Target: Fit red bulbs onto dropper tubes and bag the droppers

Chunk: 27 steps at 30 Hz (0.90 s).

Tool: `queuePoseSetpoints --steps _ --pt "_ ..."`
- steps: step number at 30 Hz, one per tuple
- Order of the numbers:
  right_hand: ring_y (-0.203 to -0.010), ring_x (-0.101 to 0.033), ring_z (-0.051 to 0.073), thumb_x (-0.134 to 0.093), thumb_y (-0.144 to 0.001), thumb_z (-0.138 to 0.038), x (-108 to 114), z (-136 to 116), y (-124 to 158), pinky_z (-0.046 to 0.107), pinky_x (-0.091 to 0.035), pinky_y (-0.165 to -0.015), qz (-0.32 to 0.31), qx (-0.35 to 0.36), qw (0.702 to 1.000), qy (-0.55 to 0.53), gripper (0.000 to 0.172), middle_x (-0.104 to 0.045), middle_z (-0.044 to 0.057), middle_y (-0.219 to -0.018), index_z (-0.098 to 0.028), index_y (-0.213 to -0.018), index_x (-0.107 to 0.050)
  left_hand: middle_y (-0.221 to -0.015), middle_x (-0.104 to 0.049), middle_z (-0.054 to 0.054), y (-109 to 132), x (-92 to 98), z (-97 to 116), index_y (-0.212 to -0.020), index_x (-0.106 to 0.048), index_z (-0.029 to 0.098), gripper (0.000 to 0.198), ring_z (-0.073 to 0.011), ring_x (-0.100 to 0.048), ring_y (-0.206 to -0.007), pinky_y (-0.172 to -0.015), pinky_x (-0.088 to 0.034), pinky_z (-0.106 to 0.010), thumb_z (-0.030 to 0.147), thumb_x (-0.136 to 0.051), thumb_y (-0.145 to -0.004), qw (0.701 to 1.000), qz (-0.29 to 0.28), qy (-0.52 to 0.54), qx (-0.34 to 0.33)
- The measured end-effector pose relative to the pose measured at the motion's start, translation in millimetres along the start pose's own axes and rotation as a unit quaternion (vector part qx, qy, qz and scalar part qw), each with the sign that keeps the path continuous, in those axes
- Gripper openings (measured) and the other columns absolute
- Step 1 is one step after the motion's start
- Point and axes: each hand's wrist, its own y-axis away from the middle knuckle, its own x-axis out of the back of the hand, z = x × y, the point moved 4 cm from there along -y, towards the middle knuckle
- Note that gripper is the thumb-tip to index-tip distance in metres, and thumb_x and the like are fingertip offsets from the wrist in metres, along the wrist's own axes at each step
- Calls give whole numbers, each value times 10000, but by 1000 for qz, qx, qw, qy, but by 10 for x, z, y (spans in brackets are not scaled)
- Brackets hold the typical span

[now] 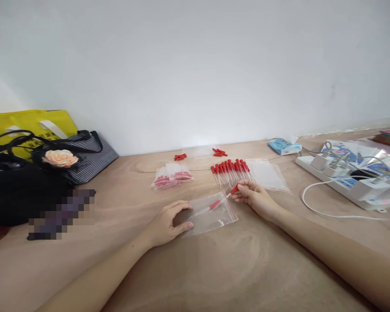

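A clear zip-lock bag [204,222] with a red line along its mouth lies flat on the table, its open end to the right. Inside it rests one glass dropper with a red bulb [215,204]. My right hand [251,197] pinches a second dropper [234,189] by its red bulb, the thin tube pointing into the bag's mouth. At the bag's left end my left hand [169,221] lies with thumb and fingers apart, the tips at the plastic. Just beyond, several red-bulbed droppers [229,169] are lined up in a row.
Filled bags [172,175] lie left of the row, flat bags [268,173] right of it. Loose red bulbs [180,157] sit near the wall. A power strip [341,182] with cables, a tissue pack [283,146], and a striped bag [94,158] flank the work area.
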Motion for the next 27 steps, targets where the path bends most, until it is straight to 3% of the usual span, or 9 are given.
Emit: queuePoseSetpoints --steps 5,10,12,17,22,27 --pt "-569 -523 96 -645 -669 -318 -115 -30 65 230 -406 -551 -139 73 965 212 176 -579 -18 -630 -178 -723 -554 -1155 -530 -66 3 0 9 -1081 -505 213 367 -206 -497 -1056 -906 -390 -337 416 -517 -776 1000 -4 0 2" --pt "-836 -552 155 -625 -693 -277 -229 -51 94 303 -411 -763 -205 173 909 320 97 -610 40 -879 -182 -685 -610 -1161 -526 -60 -1 2 18 -1085 -505 216 366 -208 -490 -1064 -910 -386 -338 414 -519 -777 1000 -3 -1 4" --pt "-870 -547 164 -639 -680 -282 -274 -49 86 313 -406 -783 -222 185 898 331 113 -602 48 -927 -177 -669 -601 -1164 -524 -62 -5 3 18 -1087 -503 217 367 -210 -489 -1066 -910 -386 -341 414 -518 -777 1000 -3 -2 3" --pt "-699 -550 132 -662 -652 -308 -334 -8 22 268 -429 -648 -246 174 903 306 186 -590 21 -749 -162 -645 -546 -1168 -522 -67 -3 -3 8 -1090 -503 211 383 -213 -487 -1068 -909 -388 -346 423 -518 -772 1000 -7 -6 10" --pt "-587 -483 98 -675 -636 -321 -315 16 16 218 -385 -533 -191 191 900 342 211 -545 -3 -661 -157 -632 -541 -1173 -520 -63 4 -4 9 -1099 -498 214 385 -208 -490 -1066 -910 -388 -339 424 -511 -776 1000 -7 -9 11" --pt "-598 -493 98 -626 -682 -329 -285 -42 14 214 -389 -545 -214 193 891 351 180 -567 -1 -683 -161 -671 -562 -1218 -497 -68 -6 -13 -9 -1123 -485 219 402 -214 -461 -1114 -937 -368 -353 430 -500 -782 1000 -9 -17 17"
